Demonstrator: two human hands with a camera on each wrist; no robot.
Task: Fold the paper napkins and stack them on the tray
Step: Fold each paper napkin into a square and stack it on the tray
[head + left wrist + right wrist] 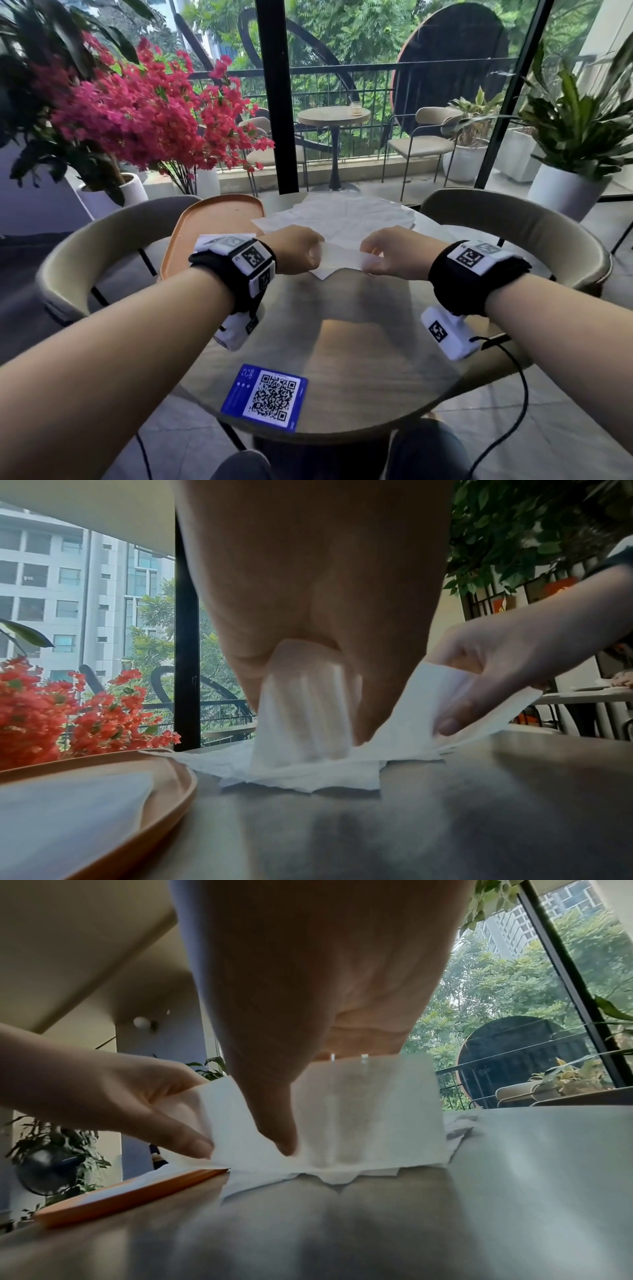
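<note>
Both hands pinch one white napkin above the table.

The left hand (297, 249) and right hand (390, 251) each grip an end of the napkin (339, 257), thumb curled against fingers, its lower edge brushing the pile of loose napkins (337, 214) spread just beyond the knuckles. The orange tray (209, 222) lies beside the left hand, to its outer side, on the round table (356, 342); a folded white napkin (68, 804) rests in it.

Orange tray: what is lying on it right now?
The left wrist view shows one flat white napkin lying on the orange tray. In the head view the left hand and its wristband cover that part of the tray.
</note>
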